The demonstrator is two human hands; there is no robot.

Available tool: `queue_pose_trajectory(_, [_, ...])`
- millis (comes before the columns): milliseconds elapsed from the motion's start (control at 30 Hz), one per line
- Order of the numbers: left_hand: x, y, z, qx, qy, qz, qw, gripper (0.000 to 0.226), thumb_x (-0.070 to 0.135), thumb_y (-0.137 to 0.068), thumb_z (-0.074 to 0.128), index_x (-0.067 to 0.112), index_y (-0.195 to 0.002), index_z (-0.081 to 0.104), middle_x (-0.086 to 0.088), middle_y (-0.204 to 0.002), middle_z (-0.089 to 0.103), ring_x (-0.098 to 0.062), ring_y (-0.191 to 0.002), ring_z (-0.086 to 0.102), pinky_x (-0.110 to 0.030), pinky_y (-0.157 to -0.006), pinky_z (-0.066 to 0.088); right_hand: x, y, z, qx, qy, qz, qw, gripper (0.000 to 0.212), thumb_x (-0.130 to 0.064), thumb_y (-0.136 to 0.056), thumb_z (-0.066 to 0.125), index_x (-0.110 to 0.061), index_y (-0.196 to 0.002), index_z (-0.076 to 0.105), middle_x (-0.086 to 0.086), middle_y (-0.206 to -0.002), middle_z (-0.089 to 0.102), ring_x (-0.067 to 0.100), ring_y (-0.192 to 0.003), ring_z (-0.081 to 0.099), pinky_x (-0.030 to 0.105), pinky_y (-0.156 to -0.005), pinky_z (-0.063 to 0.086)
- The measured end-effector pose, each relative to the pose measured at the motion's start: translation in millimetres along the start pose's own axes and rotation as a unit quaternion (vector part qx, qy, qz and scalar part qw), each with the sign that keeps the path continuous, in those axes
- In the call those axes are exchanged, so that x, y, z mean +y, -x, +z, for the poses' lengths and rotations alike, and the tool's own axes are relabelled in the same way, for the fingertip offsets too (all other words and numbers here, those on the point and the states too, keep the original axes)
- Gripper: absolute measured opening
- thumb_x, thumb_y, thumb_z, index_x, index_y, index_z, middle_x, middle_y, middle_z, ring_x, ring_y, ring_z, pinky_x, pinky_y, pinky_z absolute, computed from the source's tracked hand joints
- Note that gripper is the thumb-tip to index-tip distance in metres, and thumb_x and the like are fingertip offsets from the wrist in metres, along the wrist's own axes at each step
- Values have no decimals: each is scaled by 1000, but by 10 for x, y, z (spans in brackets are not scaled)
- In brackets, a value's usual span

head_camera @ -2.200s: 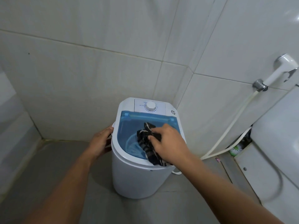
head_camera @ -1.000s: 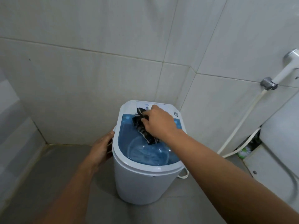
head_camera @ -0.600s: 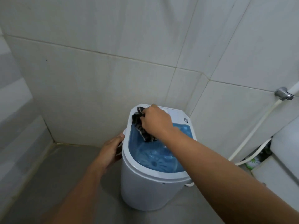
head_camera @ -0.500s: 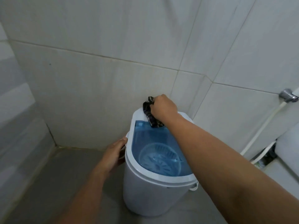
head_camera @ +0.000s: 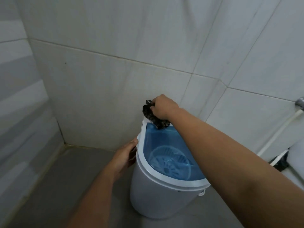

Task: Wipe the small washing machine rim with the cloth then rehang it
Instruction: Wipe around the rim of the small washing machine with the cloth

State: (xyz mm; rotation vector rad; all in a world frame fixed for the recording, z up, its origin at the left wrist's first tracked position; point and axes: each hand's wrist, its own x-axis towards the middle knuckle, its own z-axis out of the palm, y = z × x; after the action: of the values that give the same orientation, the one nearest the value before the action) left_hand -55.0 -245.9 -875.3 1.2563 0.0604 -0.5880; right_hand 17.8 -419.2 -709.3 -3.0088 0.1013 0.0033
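The dark patterned cloth is bunched in the clenched fingers of the right hand and pressed on the far rim of the small white plastic washing machine, near the tiled wall. The left hand is laid against the machine's left side, fingers curled at the rim, presumably to steady it under wiping pressure.
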Motion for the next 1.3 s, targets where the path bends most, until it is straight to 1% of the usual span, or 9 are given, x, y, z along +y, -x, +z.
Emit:
queue_pose_trajectory(133, [-12, -21, -9, -4, 9, 4, 1000, 41, 42, -97, 60, 16, -128, 71, -6, -123, 77, -29, -124, 67, -48, -114, 45, -199, 723, 255, -27, -40, -133, 990, 30, -34, -97, 56, -18, -117, 71, 11, -112, 64, 28, -100, 62, 37, -86, 51])
queue_pose_trajectory(333, [24, 25, 32, -11, -7, 1, 1000, 41, 48, -100, 56, 30, -135, 68, 3, -129, 75, -21, -124, 67, -47, -114, 45, 498, 404, -11, -5, -111, 41, 993, 25, -24, -98, 57, -10, -107, 76, 13, -107, 74, 30, -105, 67, 29, -85, 49])
queue_pose_trajectory(500, [38, 28, 29, 6, -32, 1, 999, 37, 51, -98, 57, 35, -128, 71, 8, -124, 77, -18, -122, 68, -49, -112, 47, 335, 422, -5, 79, -38, 6, 996, 32, -29, -99, 49, -27, -129, 61, 5, -117, 67, 28, -105, 63, 38, -85, 52])
queue_pose_trajectory(633, [27, 27, 51, 10, -29, 4, 1000, 38, 53, -98, 55, 34, -127, 72, 7, -123, 78, -19, -121, 69, -49, -111, 47, 179, 808, 95, 110, -29, -37, 993, 56, -68, -94, 33, -34, -128, 60, 6, -122, 58, 30, -109, 59, 46, -92, 49])
queue_pose_trajectory(700, [21, 25, 60, 14, -23, 5, 1000, 38, 51, -99, 54, 32, -127, 71, 5, -122, 78, -21, -120, 69, -51, -112, 47, 144, 1002, 272, 89, 96, -70, 989, 70, -78, -87, 33, -34, -140, 49, 5, -133, 52, 31, -116, 51, 51, -95, 44])
queue_pose_trajectory(833, [-3, 20, 39, 15, -22, 7, 1000, 38, 51, -99, 55, 32, -127, 71, 4, -123, 78, -23, -120, 69, -54, -113, 46, 219, 1002, 456, 95, 178, -95, 975, 57, -44, -100, 45, -29, -154, 32, 4, -144, 47, 33, -122, 46, 52, -96, 40])
queue_pose_trajectory(1000, [-2, 18, 28, 23, -26, 6, 999, 40, 52, -97, 58, 31, -128, 71, 3, -123, 78, -23, -120, 69, -53, -113, 46, 201, 512, 333, 119, 166, -35, 978, 74, -8, -91, 55, -16, -157, 23, 8, -138, 51, 34, -117, 50, 51, -87, 44])
queue_pose_trajectory(1133, [10, 15, 11, 8, -30, 3, 999, 40, 52, -97, 58, 31, -129, 71, 3, -126, 76, -22, -121, 69, -53, -112, 47, 19, 466, 279, 103, 120, 0, 987, 52, -9, -88, 59, -16, -138, 51, 8, -131, 54, 33, -116, 49, 48, -88, 44])
queue_pose_trajectory(1300, [31, 7, 7, 13, -24, -2, 1000, 40, 52, -95, 60, 29, -125, 72, 1, -125, 77, -24, -120, 68, -50, -110, 48, 245, 1599, 533, 122, 62, -198, 971, 68, -16, -83, 65, -24, -148, 47, 3, -130, 60, 34, -105, 53, 50, -83, 47])
